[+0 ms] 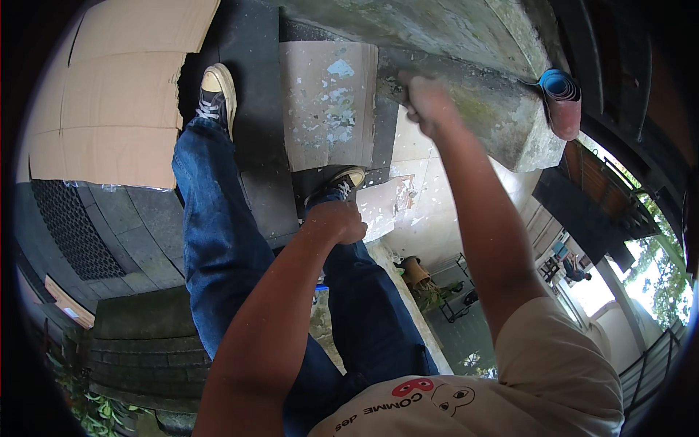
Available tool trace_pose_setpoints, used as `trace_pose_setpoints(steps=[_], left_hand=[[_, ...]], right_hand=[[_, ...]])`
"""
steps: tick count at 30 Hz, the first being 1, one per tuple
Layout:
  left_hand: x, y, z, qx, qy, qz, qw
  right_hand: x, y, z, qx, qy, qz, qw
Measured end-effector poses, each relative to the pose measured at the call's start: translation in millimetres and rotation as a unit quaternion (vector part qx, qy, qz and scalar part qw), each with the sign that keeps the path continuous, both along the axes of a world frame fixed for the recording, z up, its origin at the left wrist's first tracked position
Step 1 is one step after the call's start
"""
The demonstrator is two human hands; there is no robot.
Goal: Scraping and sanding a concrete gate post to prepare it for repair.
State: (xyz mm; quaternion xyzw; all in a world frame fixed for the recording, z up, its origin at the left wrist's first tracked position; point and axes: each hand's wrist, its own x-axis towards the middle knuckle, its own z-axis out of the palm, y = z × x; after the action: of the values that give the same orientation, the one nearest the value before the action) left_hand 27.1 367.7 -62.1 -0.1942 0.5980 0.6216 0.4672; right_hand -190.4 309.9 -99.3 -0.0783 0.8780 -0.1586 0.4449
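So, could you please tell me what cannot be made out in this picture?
All in the head view:
Right hand: motion blur hides whether it holds anything.
Left hand: its back hides the palm.
Right sneaker: heel hidden behind the left hand and jeans.
Large cardboard sheet at left: cut off by the top edge.

The wall (502, 124) over there is blotchy grey-green; the small cardboard sheet (306, 91), greyish brown flecked with white. I see blue jeans (218, 218), dark shoes (219, 87) with cream toes, an off-white shirt (524, 408), a rolled sheet (566, 116) reddish outside, blue inside.
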Motion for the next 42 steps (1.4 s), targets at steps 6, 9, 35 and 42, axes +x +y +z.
trace_pose_setpoints(steps=[6,9,35,42], left_hand=[[9.7,7.4,-5.9,0.005,-0.019,0.015,1.000],[8.4,5.0,-5.0,0.005,-0.015,0.007,1.000],[15.2,24.4,-15.9,0.040,-0.058,-0.081,0.994],[19.1,26.4,-11.3,0.036,-0.053,-0.068,0.996]], right_hand=[[39.4,26.8,18.4,-0.026,-0.070,-0.054,0.996],[34.5,23.8,28.1,-0.051,-0.047,-0.054,0.996],[218.6,310.8,74.2,0.039,-0.111,0.111,0.987],[173.4,310.1,89.7,0.086,-0.144,0.143,0.975]])
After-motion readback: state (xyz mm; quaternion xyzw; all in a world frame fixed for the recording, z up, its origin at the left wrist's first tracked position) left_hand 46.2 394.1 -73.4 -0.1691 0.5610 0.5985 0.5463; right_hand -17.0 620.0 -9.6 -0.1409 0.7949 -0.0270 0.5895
